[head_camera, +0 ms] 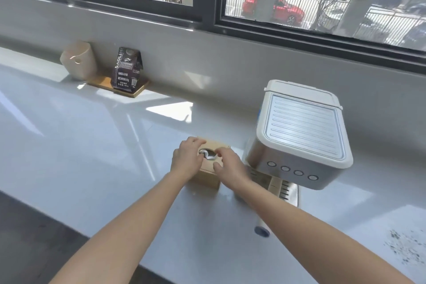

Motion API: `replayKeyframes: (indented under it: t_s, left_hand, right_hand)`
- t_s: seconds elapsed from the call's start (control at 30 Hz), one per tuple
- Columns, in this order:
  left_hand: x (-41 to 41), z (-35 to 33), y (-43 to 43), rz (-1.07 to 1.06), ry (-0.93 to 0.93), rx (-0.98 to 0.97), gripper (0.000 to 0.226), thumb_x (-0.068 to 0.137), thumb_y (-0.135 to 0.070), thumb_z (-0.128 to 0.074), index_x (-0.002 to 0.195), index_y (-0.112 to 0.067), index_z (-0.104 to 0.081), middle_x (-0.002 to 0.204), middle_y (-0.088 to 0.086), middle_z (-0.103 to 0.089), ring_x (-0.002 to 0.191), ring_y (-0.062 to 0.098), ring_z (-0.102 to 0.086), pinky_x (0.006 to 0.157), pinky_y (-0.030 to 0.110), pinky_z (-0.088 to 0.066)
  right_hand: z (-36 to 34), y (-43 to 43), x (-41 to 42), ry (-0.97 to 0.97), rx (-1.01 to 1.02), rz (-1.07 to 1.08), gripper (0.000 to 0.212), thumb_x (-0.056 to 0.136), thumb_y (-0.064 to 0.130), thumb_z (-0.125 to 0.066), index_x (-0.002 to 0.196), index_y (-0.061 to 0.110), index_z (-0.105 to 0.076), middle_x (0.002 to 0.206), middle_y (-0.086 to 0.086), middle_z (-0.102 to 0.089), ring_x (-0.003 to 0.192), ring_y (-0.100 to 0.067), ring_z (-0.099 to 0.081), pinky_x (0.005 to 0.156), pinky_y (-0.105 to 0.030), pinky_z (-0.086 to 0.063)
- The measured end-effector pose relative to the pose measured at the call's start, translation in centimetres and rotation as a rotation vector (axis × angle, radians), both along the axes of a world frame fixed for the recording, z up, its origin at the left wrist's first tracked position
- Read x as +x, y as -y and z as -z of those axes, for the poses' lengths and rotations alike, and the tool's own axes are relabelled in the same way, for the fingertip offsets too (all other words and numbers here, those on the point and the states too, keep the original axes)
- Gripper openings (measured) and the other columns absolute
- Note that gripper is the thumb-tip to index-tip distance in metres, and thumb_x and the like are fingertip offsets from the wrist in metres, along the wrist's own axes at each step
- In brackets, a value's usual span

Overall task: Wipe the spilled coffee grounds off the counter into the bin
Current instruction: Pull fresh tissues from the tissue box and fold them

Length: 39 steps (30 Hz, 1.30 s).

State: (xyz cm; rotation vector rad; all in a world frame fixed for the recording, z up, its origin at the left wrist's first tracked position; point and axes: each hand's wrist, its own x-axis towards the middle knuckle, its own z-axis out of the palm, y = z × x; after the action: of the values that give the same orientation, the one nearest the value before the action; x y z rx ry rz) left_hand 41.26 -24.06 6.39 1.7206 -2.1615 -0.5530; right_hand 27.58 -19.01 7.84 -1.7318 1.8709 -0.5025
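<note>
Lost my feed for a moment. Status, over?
Both hands on tissue box: left hand steadying, right hand at tissue in the opening. Grounds still spilled, far right. Coffee machine between.

Two forearms enter from the lower edge of the view, both bare along their full visible length. No sleeve or cuff shows on either arm. The left hand (187,159) is bare: no glove, ring or bandage seen on it. The right hand (228,169) is likewise bare, ungloved, with no ring seen. Neither wrist carries a watch, strap or bracelet. Fingernails are too small to judge. The elbows, upper arms and the rest of the person lie outside the view, so any clothing worn there cannot be reported.
</note>
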Motion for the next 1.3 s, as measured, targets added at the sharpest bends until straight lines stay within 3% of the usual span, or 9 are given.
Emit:
replayKeyframes:
  t_s: [0.23,0.37,0.53,0.77,0.9,1.0,1.13,1.3]
  left_hand:
    - [-0.3,2.0,2.8,0.026,0.098,-0.024,0.018,0.088,-0.027,-0.058,0.103,-0.025,-0.068,0.108,-0.002,-0.061,0.106,0.02,-0.056,0.083,0.033,-0.041]
    - [-0.3,2.6,3.6,-0.003,0.044,-0.03,0.022,0.082,-0.03,-0.065,0.103,-0.023,-0.068,0.1,-0.001,-0.062,0.097,0.021,-0.059,0.078,0.033,-0.042]
    - [-0.6,3.1,4.2,0.038,0.091,-0.069,0.01,0.083,-0.029,-0.065,0.09,-0.023,-0.07,0.086,-0.007,-0.045,0.095,0.021,-0.056,0.071,0.029,-0.03]
    - [-0.4,4.2,4.7,0.107,0.152,-0.12,0.021,0.097,-0.026,-0.044,0.103,-0.018,-0.062,0.112,0.001,-0.056,0.107,0.021,-0.052,0.078,0.031,-0.028]
    - [-0.3,3.9,4.7,0.111,0.139,-0.119,0.022,0.099,-0.025,-0.04,0.108,-0.016,-0.058,0.113,0.002,-0.054,0.108,0.022,-0.051,0.083,0.032,-0.03]
    - [0.2,3.4,4.5,0.09,0.075,-0.114,0.019,0.097,-0.024,-0.044,0.104,-0.016,-0.059,0.108,0.002,-0.055,0.105,0.022,-0.052,0.086,0.034,-0.034]
    - [0.9,3.2,3.8,0.041,0.027,-0.082,0.017,0.093,-0.023,-0.052,0.102,-0.017,-0.065,0.108,0.003,-0.057,0.105,0.022,-0.053,0.087,0.036,-0.038]
    - [0.8,4.0,2.2,-0.034,-0.184,0.069,0.024,0.088,-0.012,-0.052,0.111,-0.014,-0.06,0.122,0.002,-0.052,0.117,0.023,-0.042,0.087,0.037,-0.045]
  right_hand:
    - [1.9,3.5,0.6,0.003,0.061,0.039,0.039,0.088,0.015,-0.046,0.127,0.016,-0.051,0.129,-0.005,-0.053,0.116,-0.023,-0.051,0.094,-0.04,-0.046]
    - [2.9,4.5,0.6,-0.032,0.034,0.048,0.038,0.089,0.018,-0.048,0.128,0.016,-0.05,0.128,-0.005,-0.052,0.121,-0.022,-0.047,0.093,-0.041,-0.046]
    - [3.6,5.2,0.5,-0.075,0.035,0.059,0.027,0.089,0.017,-0.047,0.114,0.02,-0.058,0.117,-0.003,-0.049,0.108,-0.023,-0.052,0.083,-0.042,-0.05]
    - [3.7,5.3,0.4,-0.074,0.03,0.06,0.026,0.086,0.02,-0.049,0.108,0.023,-0.063,0.11,0.001,-0.048,0.101,-0.02,-0.053,0.078,-0.038,-0.05]
    - [3.7,5.2,0.6,-0.122,-0.015,0.046,0.022,0.087,0.031,-0.052,0.102,0.026,-0.067,0.1,0.002,-0.046,0.099,-0.021,-0.05,0.076,-0.035,-0.045]
    - [3.8,5.5,0.9,-0.234,-0.098,-0.016,0.025,0.092,0.03,-0.047,0.098,0.03,-0.071,0.096,0.002,-0.04,0.098,-0.023,-0.045,0.073,-0.032,-0.031]
    - [3.4,6.5,1.0,-0.413,-0.097,-0.11,0.026,0.093,0.033,-0.046,0.095,0.036,-0.072,0.116,0.0,-0.042,0.109,-0.027,-0.036,0.082,-0.035,-0.029]
    - [2.3,9.1,1.7,-0.623,0.013,-0.234,0.025,0.089,0.031,-0.05,0.099,0.022,-0.071,0.134,-0.002,-0.041,0.123,-0.028,-0.031,0.087,-0.038,-0.033]
